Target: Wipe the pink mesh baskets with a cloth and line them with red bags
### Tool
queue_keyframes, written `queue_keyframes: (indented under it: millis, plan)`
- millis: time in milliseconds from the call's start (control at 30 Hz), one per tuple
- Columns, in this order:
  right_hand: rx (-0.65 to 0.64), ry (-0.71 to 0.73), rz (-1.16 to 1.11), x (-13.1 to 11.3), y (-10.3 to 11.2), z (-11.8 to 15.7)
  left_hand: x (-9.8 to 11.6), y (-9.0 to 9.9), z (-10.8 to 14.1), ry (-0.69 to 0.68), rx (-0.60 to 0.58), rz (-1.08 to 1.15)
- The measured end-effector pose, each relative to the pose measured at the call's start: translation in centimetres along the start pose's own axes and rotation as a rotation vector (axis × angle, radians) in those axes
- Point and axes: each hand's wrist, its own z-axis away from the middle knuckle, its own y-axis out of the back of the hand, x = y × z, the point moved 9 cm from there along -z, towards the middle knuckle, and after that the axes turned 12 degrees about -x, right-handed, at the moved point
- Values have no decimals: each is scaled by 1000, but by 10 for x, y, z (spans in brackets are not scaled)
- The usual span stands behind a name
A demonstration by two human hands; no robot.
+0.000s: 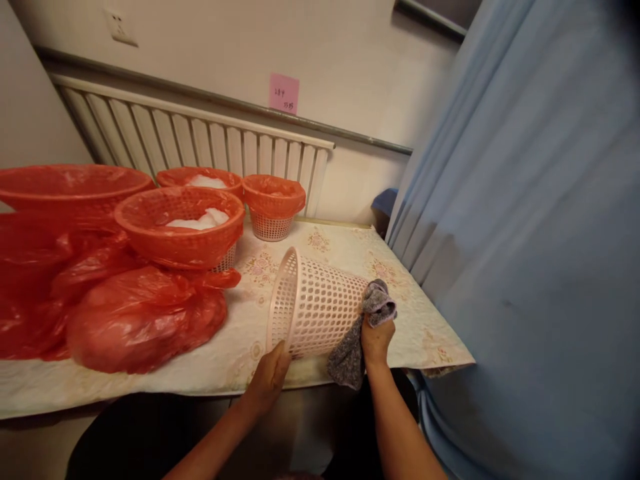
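Observation:
A pale pink perforated plastic wastebasket (325, 303) lies on its side on the flowered table cover (300, 250), its mouth facing left. My left hand (273, 373) is closed on the near lower edge of its rim. At the other end, my right hand (377, 340) is wrapped round a grey cloth (350, 353), which is bunched against the basket's base and hangs down at the table's front edge. Part of the base is hidden behind the cloth.
Left on the table stand several baskets lined with red bags (183, 240), two with white contents. A full red plastic bag (150, 320) lies in front of them. A radiator (200, 137) runs behind; a blue curtain (510, 233) hangs at the right.

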Motion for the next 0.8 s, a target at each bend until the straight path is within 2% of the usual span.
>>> queue_keyframes:
  millis: [100, 200, 333, 433, 567, 633, 700, 800]
  plan:
    - [23, 12, -55, 2, -4, 19, 21, 4, -7, -15, -29, -18]
    - [31, 35, -120, 3, -8, 36, 43, 13, -20, -16, 7, -12]
    - [11, 44, -165, -3, -12, 60, 53, 22, -31, -12, 54, -15]
    - [-64, 154, -207, -33, -20, 81, 47, 18, -31, -11, 36, -23]
    - [-231, 501, -202, -106, -32, 106, 35, 15, -26, 36, 20, 36]
    - [-294, 613, -178, -133, -32, 107, 31, 22, -24, 63, 44, 89]
    - [-249, 613, -187, -140, -19, 93, 29, 35, -21, 91, 92, 128]
    - [-40, 425, -235, -111, 16, 59, 25, 60, -15, 148, 192, 195]
